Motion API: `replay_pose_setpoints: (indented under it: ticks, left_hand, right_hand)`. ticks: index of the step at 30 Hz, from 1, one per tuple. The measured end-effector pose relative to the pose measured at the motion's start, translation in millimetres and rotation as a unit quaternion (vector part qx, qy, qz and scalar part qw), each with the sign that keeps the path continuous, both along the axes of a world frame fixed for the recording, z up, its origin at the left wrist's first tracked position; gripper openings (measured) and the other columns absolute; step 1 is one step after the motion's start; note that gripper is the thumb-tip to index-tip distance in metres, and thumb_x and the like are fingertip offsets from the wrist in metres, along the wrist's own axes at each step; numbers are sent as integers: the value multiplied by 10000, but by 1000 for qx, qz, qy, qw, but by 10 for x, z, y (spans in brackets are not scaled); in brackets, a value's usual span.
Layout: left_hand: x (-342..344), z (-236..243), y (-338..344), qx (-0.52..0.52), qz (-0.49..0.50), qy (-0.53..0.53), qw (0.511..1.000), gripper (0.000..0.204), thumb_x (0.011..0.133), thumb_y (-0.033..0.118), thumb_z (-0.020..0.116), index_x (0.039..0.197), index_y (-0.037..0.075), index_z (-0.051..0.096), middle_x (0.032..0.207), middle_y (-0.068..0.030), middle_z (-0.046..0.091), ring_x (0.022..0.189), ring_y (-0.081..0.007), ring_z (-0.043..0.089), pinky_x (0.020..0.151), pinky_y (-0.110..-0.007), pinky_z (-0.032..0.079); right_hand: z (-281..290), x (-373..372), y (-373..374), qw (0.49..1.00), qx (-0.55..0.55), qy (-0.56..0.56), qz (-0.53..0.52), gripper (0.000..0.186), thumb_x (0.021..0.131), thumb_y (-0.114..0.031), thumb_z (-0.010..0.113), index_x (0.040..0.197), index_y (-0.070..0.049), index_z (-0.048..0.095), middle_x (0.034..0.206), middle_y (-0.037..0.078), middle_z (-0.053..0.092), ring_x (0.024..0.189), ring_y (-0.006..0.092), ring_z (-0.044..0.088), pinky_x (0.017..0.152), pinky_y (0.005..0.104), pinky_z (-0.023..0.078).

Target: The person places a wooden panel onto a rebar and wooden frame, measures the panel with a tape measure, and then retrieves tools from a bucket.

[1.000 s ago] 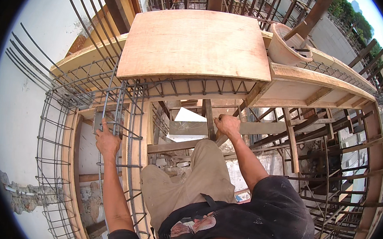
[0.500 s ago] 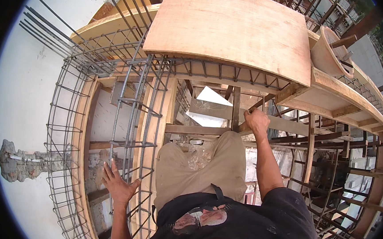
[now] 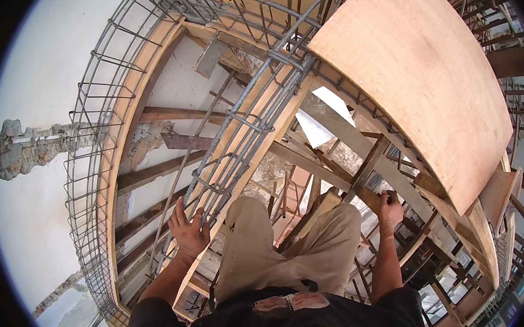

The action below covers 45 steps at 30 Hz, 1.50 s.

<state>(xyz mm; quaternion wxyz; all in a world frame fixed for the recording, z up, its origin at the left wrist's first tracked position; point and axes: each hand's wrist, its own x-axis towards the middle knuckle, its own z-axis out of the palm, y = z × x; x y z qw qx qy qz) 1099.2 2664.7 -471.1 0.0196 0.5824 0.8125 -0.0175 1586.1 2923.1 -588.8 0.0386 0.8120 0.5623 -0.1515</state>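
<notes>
My left hand (image 3: 189,232) rests at the near end of the visible stretch of a rebar cage (image 3: 233,138), its fingers apart and its fingertips against the bars. This cage lies in a long wooden formwork trough (image 3: 251,96). My right hand (image 3: 391,210) is closed at a brown wooden beam (image 3: 370,199), fingers curled over it; the grip's underside is hidden. Between my hands are my bent knees in khaki trousers, above open timber framing. A dark upright post (image 3: 366,171) stands just left of my right hand.
A large plywood sheet (image 3: 423,77) covers the framework at the upper right. Beside it sits a tan bucket-like container (image 3: 498,193). Another rebar cage (image 3: 96,146) runs along the white wall (image 3: 43,81) at left. Below me, gaps between the beams drop to a lower level.
My view has turned, so the plywood now lies further right and the rebar trough slants. My knees have shifted and more of the lower level shows. My left hand still touches the rebar.
</notes>
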Motion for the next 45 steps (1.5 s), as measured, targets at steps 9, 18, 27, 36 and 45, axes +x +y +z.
replay_pose_setpoints:
  ticks: [9,18,27,36,45]
  left_hand:
    - [-88,-29,-19,38,11,-28,999,388,662,156,715,1047,135,669,1419,-289,388,1188,-436,456,877,-529,394]
    - [-23,-70,-178,52,56,-76,994,301,740,232,642,1016,121,685,1432,-255,415,1204,-427,460,1007,-548,370]
    - [108,-506,-92,95,190,-204,956,328,904,326,497,1151,139,603,1534,-93,349,1293,-345,384,1002,-477,372]
    - [252,-481,-21,81,122,0,989,250,872,239,559,1078,116,627,1422,-108,435,1249,-298,459,986,-448,408]
    - [1227,372,-528,294,162,-364,869,281,822,188,626,1085,96,657,1217,-106,570,1168,-299,548,984,-479,449]
  right_hand:
    - [-77,33,27,998,-34,39,24,464,901,-494,507,1275,-237,603,1031,155,713,948,384,669,811,482,506]
    - [1306,-2446,-329,860,48,322,392,531,962,-245,603,1397,8,437,1329,235,440,1227,381,484,1040,459,394]
    - [1813,-5621,-2490,429,-307,165,833,714,840,-386,709,1441,-121,429,1387,262,461,1215,434,523,996,508,436]
    - [1570,-5370,-3215,399,-253,-44,880,1027,582,-417,889,1446,-189,383,1438,179,381,1324,387,402,1032,601,332]
    - [1522,-5351,-3181,421,-251,-23,872,919,530,-337,917,1305,-170,453,1321,50,474,1260,308,468,978,585,360]
